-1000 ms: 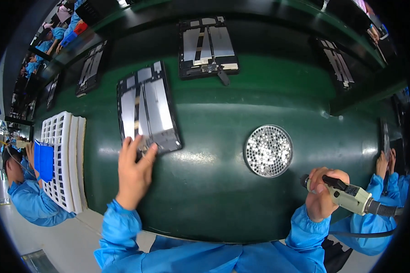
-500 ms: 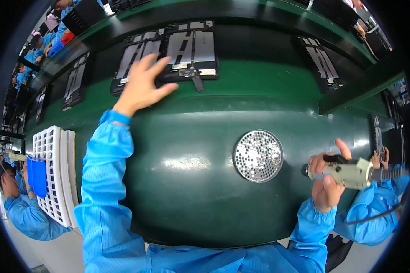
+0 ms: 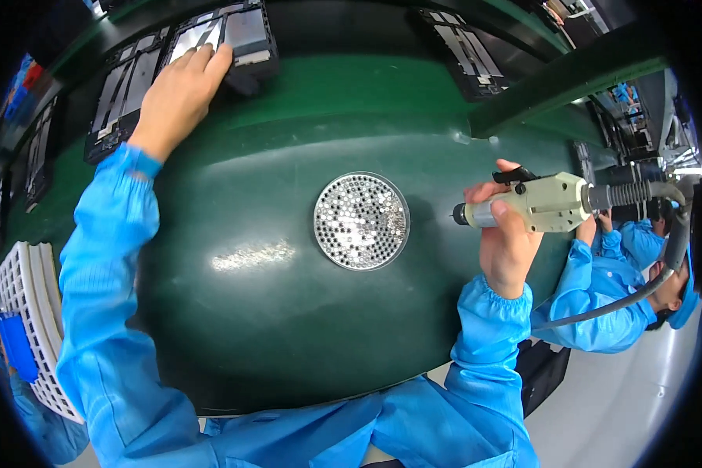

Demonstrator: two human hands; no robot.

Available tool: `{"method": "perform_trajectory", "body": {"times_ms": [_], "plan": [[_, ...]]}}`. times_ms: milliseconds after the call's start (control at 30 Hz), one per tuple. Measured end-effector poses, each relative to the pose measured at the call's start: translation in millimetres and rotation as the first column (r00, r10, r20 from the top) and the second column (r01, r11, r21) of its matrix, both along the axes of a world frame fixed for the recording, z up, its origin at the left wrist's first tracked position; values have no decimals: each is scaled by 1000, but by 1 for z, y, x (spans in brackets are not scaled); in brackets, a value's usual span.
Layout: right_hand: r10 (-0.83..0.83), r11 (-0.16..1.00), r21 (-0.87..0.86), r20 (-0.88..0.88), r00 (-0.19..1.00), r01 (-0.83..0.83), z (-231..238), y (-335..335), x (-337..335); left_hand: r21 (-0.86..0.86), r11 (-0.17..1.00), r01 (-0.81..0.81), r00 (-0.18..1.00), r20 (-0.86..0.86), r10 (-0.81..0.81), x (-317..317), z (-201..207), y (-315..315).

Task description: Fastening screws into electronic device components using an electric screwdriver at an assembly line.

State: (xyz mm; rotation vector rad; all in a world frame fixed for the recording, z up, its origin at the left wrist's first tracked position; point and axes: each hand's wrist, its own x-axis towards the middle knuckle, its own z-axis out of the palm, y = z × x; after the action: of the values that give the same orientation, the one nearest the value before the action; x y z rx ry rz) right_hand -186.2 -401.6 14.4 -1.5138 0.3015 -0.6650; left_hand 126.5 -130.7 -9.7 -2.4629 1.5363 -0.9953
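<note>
At the far left of the bench, my left hand (image 3: 178, 100) lies over the near edge of a black opened tablet-like device (image 3: 246, 30), its fingers bent onto it. Silvery battery-like slabs show inside that device; the hand hides part of them. A similar device (image 3: 125, 86) lies just left of it, partly behind my hand. My right hand (image 3: 509, 234) is closed around a pale green electric screwdriver (image 3: 555, 203), held sideways above the bench with its tip to the left. Between my hands sits a round clear dish (image 3: 361, 221) filled with small silver and dark pieces, apparently screws.
More opened devices lie along the far side, one at the right (image 3: 462, 53). A green beam (image 3: 561, 82) crosses the far right. White grid trays (image 3: 33, 312) with a blue bin (image 3: 17, 347) stand left. A cable (image 3: 639, 292) trails from the screwdriver beside a co-worker (image 3: 593, 288).
My left hand has gone from spread fingers above the devices to resting on one. The view has shifted, so the bench things appear farther left and higher. The screwdriver stays in my right hand.
</note>
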Motion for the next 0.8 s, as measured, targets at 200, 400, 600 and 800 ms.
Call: {"method": "perform_trajectory", "body": {"times_ms": [200, 400, 600, 800], "plan": [[3, 1000, -8, 77, 997, -3, -9, 5, -11, 13, 999, 34, 994, -104, -33, -171, 28, 34], [107, 994, 5, 104, 989, -109, -4, 14, -6, 167, 986, 21, 878, -474, 62, -240, 15, 56], [110, 994, -15, 100, 989, -109, -8, 13, -7, 29, 964, 263, 705, -688, -172, -225, 24, 60], [121, 991, -63, 30, 992, -119, -9, 21, -5, -135, 836, 532, 647, -571, -505, -223, -3, 60]]}}
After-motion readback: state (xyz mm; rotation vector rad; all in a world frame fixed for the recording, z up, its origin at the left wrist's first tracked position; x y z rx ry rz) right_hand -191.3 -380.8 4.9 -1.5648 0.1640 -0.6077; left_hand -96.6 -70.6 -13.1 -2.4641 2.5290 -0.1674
